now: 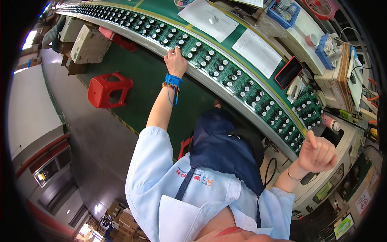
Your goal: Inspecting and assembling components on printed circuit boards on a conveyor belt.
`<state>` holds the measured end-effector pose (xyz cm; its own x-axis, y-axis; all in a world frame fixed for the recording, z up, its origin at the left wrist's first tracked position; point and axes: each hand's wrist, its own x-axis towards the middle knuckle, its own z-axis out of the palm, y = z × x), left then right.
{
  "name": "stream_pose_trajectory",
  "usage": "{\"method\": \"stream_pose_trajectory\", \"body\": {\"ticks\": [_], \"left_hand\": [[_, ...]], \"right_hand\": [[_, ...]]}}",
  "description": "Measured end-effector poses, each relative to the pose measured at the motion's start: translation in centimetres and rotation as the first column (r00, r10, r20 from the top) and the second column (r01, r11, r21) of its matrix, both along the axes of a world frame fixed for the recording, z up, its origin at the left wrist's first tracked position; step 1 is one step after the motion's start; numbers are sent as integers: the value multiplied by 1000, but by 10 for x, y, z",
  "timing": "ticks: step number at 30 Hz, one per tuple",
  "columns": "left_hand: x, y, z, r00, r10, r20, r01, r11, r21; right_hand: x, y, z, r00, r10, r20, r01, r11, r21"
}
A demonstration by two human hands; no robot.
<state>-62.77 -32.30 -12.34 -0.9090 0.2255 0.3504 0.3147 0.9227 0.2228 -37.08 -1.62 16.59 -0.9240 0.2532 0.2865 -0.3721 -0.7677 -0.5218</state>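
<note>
A long row of green circuit boards, set with white-topped round components and black parts, fills the curved conveyor line. My left hand, with a blue wrist strap, reaches to the row's near edge. Its fingers are bent together, and the fingertips touch a board beside a white-topped component; whatever they pinch is hidden. My right hand is raised beside the right end of the row, apart from the boards. One finger points up, the others are loosely curled, and nothing shows in it.
The line's metal rail runs along my side. Beyond the boards are paper sheets, a red-edged phone, stacked circuit boards and blue bins. A red stool stands on the floor at left, near cartons.
</note>
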Motion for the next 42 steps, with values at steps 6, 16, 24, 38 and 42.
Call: {"method": "stream_pose_trajectory", "body": {"ticks": [6, 16, 24, 38, 42], "left_hand": [[-14, 7, 17, 999, 15, 39, -11, 995, -103], [106, 114, 58, 818, -573, 36, 467, 700, 541], [232, 199, 58, 272, -957, 101, 724, 273, 634], [338, 287, 51, 188, -969, 158, 854, 241, 461], [359, 315, 37, 242, -953, 185, 887, 294, 355]], "right_hand": [[23, 10, -44, 943, -111, 313, 129, 991, -39], [162, 11, -222, 170, -434, 885, -67, 891, 450], [265, 5, -291, 35, -605, 796, -227, 771, 596], [336, 64, -283, 69, -744, 665, -361, 602, 712], [349, 78, -289, 94, -732, 675, -414, 588, 695]]}}
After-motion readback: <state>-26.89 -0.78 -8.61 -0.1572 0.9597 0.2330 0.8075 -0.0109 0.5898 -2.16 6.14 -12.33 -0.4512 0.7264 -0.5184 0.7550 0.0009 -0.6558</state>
